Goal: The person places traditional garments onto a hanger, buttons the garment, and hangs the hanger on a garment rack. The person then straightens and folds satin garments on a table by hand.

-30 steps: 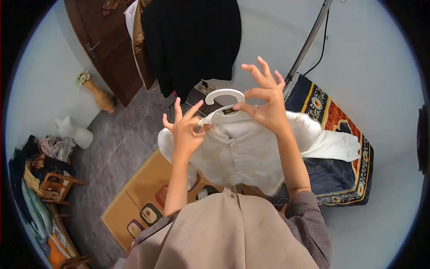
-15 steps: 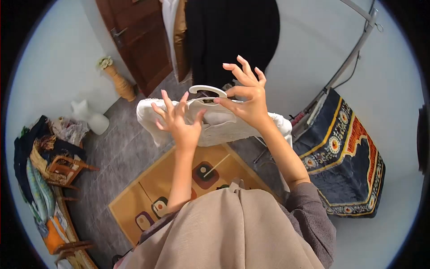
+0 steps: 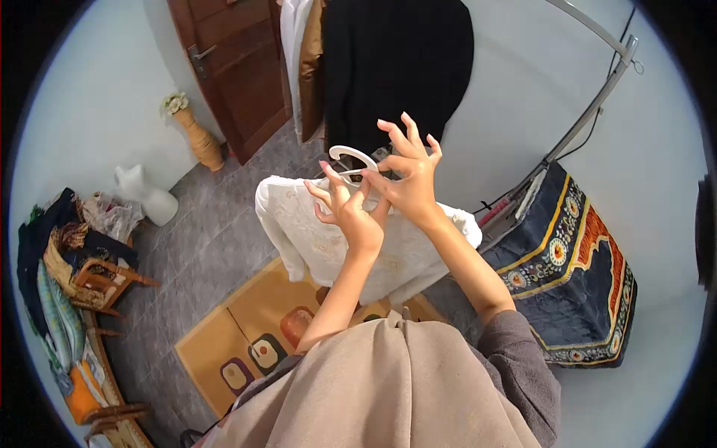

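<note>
Gray tiles cover the floor (image 3: 194, 243), and pale walls (image 3: 515, 89) go up around the room in the head view. On the floor lies a tan rug (image 3: 216, 321) with round shapes in bright colors. Near the top is a brown door (image 3: 235, 75), and beside it hangs a big black garment (image 3: 396, 67), next to white and gold-brown clothes (image 3: 308, 71). By the wall on the left of the view stand a tall wicker vase (image 3: 198, 138) with pale flowers (image 3: 174, 103) on top and a white body form (image 3: 147, 196). Lower down, clothes are piled over a wooden chair (image 3: 112, 284). On the other side, a dark blue cloth (image 3: 571, 291) with a flowery edge hangs near a metal pole (image 3: 594, 104).

Out in front of the person is a white blouse (image 3: 403, 254) on a white hanger (image 3: 357, 155), up above the rug. The right hand (image 3: 373, 170) pinches the hanger just under its hook, with the other fingers spread up. The left hand (image 3: 355, 213) is at the neck of the blouse, fingers spread. I can't tell if its fingertips hold the cloth.
</note>
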{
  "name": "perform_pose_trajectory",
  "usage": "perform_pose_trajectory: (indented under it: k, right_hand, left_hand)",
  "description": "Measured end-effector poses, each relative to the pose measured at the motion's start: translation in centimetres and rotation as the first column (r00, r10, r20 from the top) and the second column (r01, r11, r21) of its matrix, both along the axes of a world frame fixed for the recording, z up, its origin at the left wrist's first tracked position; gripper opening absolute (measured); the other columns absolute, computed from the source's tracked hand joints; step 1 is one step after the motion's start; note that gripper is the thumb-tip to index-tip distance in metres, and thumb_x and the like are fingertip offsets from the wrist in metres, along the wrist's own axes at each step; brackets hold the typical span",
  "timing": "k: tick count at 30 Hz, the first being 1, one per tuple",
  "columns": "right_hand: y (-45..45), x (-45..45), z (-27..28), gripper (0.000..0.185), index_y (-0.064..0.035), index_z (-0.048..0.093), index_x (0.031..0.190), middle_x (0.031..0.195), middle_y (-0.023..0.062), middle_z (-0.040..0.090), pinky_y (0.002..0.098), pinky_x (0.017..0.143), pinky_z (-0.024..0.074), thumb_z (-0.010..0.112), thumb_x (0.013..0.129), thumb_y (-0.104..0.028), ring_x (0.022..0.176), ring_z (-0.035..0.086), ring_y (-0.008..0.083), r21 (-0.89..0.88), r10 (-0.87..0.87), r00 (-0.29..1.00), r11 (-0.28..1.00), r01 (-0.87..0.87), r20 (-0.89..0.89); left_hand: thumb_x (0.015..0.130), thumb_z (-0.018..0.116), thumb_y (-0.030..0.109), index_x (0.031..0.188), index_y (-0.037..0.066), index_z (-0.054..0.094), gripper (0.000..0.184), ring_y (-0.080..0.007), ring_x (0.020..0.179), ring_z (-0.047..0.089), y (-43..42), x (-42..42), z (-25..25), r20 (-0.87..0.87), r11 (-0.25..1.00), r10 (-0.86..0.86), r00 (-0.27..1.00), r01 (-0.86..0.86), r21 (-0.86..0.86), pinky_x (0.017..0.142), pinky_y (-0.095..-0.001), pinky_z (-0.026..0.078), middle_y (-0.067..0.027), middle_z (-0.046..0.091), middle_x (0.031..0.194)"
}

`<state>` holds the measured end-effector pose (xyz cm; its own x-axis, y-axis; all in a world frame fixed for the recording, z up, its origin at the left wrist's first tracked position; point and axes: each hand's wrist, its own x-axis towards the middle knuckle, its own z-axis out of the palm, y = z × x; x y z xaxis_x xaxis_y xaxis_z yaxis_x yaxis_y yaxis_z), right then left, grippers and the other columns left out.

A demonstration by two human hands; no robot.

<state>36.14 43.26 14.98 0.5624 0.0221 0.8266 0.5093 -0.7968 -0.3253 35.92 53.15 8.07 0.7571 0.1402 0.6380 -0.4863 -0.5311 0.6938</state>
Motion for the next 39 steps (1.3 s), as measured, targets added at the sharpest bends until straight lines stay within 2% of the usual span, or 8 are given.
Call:
perform_pose_trajectory:
  k: [3,4,15,18,23,27,32,39]
  right_hand:
    - [-1.1,-0.5,-0.4,0.016,-0.0090,0.064,0.057,0.131,0.0026,0.054,0.0600,0.098,0.0151,0.079,0.059,-0.016,0.133,0.034,0.0320,-0.025,-0.070,0.997,0.997,0.069,-0.030]
    - [-1.6,-0.7,-0.5,0.016,-0.0089,0.064,0.057,0.131,0.0026,0.054,0.0602,0.098,0.0150,0.079,0.059,-0.016,0.133,0.034,0.0321,-0.022,-0.089,0.995,0.996,0.089,-0.040]
    - [-6.2,-4.4,-0.4,0.014,-0.0095,0.067,0.063,0.138,0.0032,0.048,0.0623,0.098,0.0167,0.077,0.063,-0.019,0.136,0.030,0.0311,-0.196,-0.367,0.909,0.923,0.330,-0.196]
    - [-7.1,-5.3,-0.7,0.015,-0.0094,0.067,0.063,0.138,0.0029,0.048,0.0626,0.098,0.0176,0.077,0.064,-0.021,0.135,0.031,0.0316,-0.244,-0.402,0.889,0.905,0.349,-0.219]
    - [-8.2,-5.1,-1.3,0.014,-0.0098,0.067,0.062,0.137,0.0027,0.048,0.0617,0.097,0.0167,0.074,0.067,-0.021,0.134,0.033,0.0316,-0.225,-0.468,0.877,0.871,0.436,-0.110]
    - [-8.5,-3.6,-1.6,0.015,-0.0108,0.067,0.062,0.137,0.0027,0.048,0.0600,0.098,0.0128,0.071,0.070,-0.023,0.133,0.034,0.0306,-0.261,-0.511,0.854,0.814,0.519,0.101]
    - [-8.4,-1.4,-2.2,0.010,-0.0122,0.072,0.073,0.142,0.0075,0.043,0.0586,0.099,0.0109,0.070,0.073,-0.022,0.136,0.029,0.0342,-0.086,-0.580,0.805,0.802,0.591,0.121]
    - [-8.8,1.4,0.0,0.010,-0.0130,0.071,0.066,0.144,0.0108,0.040,0.0578,0.101,0.0078,0.072,0.072,-0.020,0.137,0.023,0.0381,0.110,-0.613,0.761,0.788,0.605,0.212]
  left_hand:
    - [0.074,0.073,0.031,0.093,0.012,0.074,0.027,-0.0459,0.139,-0.007,-1.4,0.9,0.1,-0.069,0.998,-0.013,0.998,0.017,0.056,0.097,-0.0658,0.004,-0.0157,0.021,0.152]
    - [0.071,0.076,0.020,0.082,0.013,0.074,0.014,-0.0479,0.139,-0.005,-2.0,0.6,0.3,-0.034,0.998,-0.044,0.998,0.045,0.033,0.097,-0.0678,0.004,-0.0106,0.017,0.154]
    - [0.079,0.069,0.023,0.084,0.017,0.073,0.009,-0.0466,0.139,0.000,-5.2,-1.2,1.0,-0.144,0.917,-0.298,0.944,0.324,0.231,0.095,-0.0730,0.004,-0.0102,0.018,0.154]
    - [0.081,0.066,0.023,0.083,0.017,0.073,0.009,-0.0457,0.139,0.001,-5.8,-1.2,0.0,-0.064,0.895,-0.362,0.930,0.366,0.255,0.097,-0.0724,0.001,-0.0093,0.018,0.154]
    - [0.085,0.061,0.023,0.083,0.013,0.072,0.015,-0.0477,0.138,0.006,-7.1,0.0,0.6,-0.055,0.844,-0.390,0.919,0.381,0.378,0.096,-0.0727,0.003,-0.0077,0.019,0.154]
    - [0.078,0.064,0.019,0.084,0.014,0.073,0.012,-0.0495,0.137,0.005,-8.0,2.5,1.2,0.135,0.838,-0.394,0.909,0.295,0.460,0.094,-0.0731,0.006,-0.0100,0.025,0.152]
    - [0.076,0.067,0.018,0.085,0.015,0.073,0.012,-0.0444,0.139,0.007,-8.3,4.8,2.8,0.185,0.799,-0.439,0.879,0.289,0.527,0.094,-0.0731,0.006,-0.0088,0.030,0.150]
    - [0.073,0.069,0.017,0.083,0.016,0.074,0.011,-0.0415,0.139,0.014,-9.0,6.8,6.8,0.238,0.804,-0.474,0.848,0.307,0.508,0.097,-0.0706,0.007,-0.0047,0.037,0.147]
